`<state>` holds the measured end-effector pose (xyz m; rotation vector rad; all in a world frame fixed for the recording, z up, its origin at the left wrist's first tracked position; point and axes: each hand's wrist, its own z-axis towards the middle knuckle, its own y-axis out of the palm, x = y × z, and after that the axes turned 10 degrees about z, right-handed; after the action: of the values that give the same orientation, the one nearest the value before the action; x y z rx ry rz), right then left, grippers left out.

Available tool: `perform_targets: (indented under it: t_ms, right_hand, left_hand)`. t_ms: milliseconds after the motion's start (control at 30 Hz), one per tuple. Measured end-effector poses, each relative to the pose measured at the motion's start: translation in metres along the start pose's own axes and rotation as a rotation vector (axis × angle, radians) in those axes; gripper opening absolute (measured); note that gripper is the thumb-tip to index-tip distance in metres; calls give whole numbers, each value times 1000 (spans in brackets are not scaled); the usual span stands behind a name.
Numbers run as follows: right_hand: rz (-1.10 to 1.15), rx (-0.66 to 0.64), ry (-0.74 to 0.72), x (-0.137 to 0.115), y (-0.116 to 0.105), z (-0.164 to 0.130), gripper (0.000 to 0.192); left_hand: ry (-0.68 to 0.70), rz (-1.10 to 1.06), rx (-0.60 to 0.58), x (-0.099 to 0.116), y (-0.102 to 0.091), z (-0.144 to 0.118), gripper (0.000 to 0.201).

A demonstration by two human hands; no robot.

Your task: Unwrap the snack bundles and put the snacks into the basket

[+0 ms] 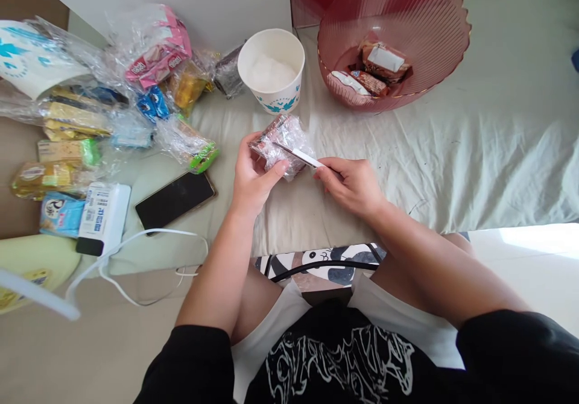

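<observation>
Nearest: lap, black printed shirt, both forearms reaching forward over the bed [452, 145] with its pale green sheet.

Left hand [254, 178] grasping a plastic-wrapped snack pack [283, 145], thumb on the near face, fingers curled behind. The pack is held just above the sheet, directly in front of the body. Right hand [350, 184] pinched closed on a thin white-handled blade [298, 155], the tip laid against the wrapper's near face.

Handling, by judgement: pack looks light, its clear film crinkly, slick and easily crushed; contents appear to be small bars, likely brittle. Best held by the firm body of the pack, as the left hand does, not by the loose film at the ends, which would slide and bunch. Blade wants a shallow angle, kept away from the left thumb.

Left of the hands: dark phone [175, 199] lying flat, a white power bank [105, 217] with a white cable [136, 253] looping toward the body.

Farther left: heap of wrapped snacks [113, 102], yellow, blue, pink and green packets, many in clear bags.

Beyond the hands: white paper cup [271, 69], upright, something white inside. To its right, a ribbed pink bowl [434, 42] with a few wrapped bars [375, 69] at the bottom.
</observation>
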<state>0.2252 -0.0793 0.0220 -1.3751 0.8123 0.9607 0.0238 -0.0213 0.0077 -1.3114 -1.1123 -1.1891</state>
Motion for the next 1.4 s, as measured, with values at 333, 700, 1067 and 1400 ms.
perform_targets:
  t_ms: [333,700,1067,1400]
  right_hand:
    - [-7,13,6,-3,1,1,31]
    - [-107,76,6,7,-23,6,31]
    - [-501,329,-41,35,-25,11,32]
    - [-113,39,-343,23,-14,8,56]
  left_hand:
    - [-1,-20,45,0,-2,2,82]
    - [10,-121,104,10,-27,11,70]
    - [274,495,8,-14,-3,-8,56]
    - [373,500,-73,-5,-12,-8,37]
